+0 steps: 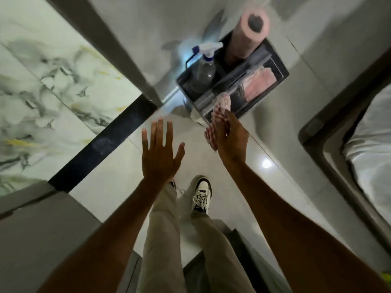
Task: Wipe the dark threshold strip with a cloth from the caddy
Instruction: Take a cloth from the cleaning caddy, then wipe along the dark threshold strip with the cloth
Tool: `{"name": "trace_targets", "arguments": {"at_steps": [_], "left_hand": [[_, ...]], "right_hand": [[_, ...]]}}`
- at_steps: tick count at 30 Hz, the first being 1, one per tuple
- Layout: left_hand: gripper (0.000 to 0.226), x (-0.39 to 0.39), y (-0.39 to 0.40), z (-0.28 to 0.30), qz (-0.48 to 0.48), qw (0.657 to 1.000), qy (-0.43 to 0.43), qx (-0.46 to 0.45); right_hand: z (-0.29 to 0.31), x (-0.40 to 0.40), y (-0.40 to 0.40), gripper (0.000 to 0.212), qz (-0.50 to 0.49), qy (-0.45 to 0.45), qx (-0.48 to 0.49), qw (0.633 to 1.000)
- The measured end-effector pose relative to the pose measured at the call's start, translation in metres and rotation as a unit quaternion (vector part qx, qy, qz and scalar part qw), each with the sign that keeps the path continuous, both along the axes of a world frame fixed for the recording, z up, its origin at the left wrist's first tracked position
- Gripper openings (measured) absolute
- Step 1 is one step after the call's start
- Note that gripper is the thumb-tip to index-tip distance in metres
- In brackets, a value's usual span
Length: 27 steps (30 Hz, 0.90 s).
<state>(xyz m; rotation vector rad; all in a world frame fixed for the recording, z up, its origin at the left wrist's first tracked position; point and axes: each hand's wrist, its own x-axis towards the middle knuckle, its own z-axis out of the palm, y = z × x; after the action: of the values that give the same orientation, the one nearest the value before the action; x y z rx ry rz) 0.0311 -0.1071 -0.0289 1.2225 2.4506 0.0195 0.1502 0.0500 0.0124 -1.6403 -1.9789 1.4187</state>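
Cloth coming out of the caddy, threshold not yet wiped.

The right hand (231,136), centre right of the frame, has its grip clamped on a red-and-white checked cloth (213,132) at the near edge of the grey caddy (275,60); the left hand (160,153) hovers beside it, fingers spread apart and empty. The cloth looks light, soft and limp, so bunching it in the palm should give a firmer wiping pad than pinching a corner. The dark threshold strip (101,144) runs diagonally across the floor at centre left, just beside the left hand. In the caddy: one spray bottle (204,68), one pink paper roll (247,37), and folded pink cloths (260,81), too blurred to count.
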Motion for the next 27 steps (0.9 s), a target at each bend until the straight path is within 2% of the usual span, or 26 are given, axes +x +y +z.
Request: {"name": "trace_targets", "arguments": {"at_steps": [3,8,12,15,17,20,27], "left_hand": [[0.078,0.002,-0.049,0.011,0.059,0.998,-0.014,-0.011],[0.081,-0.018,-0.128,0.007,0.149,0.988,-0.026,-0.036],[0.082,-0.040,-0.192,0.006,0.201,0.978,-0.041,-0.028],[0.085,-0.057,-0.235,-0.008,0.203,0.977,-0.057,-0.020],[0.083,-0.072,-0.259,-0.041,0.204,0.977,-0.054,-0.016],[0.081,-0.089,-0.281,-0.119,0.191,0.980,-0.047,-0.019],[0.082,-0.112,-0.281,-0.369,0.164,0.984,-0.074,-0.006]], "right_hand": [[0.016,-0.026,-0.043,0.043,0.037,0.020,-0.023,0.999],[0.013,-0.091,-0.111,0.043,0.092,0.059,-0.041,0.993],[0.004,-0.140,-0.152,0.043,0.179,0.034,-0.007,0.983],[-0.010,-0.178,-0.173,0.041,0.224,0.010,-0.006,0.974],[-0.038,-0.206,-0.185,0.040,0.238,0.016,-0.009,0.971],[-0.118,-0.236,-0.192,0.037,0.247,0.020,0.035,0.968],[-0.368,-0.275,-0.196,0.032,0.267,-0.031,0.125,0.955]]}}
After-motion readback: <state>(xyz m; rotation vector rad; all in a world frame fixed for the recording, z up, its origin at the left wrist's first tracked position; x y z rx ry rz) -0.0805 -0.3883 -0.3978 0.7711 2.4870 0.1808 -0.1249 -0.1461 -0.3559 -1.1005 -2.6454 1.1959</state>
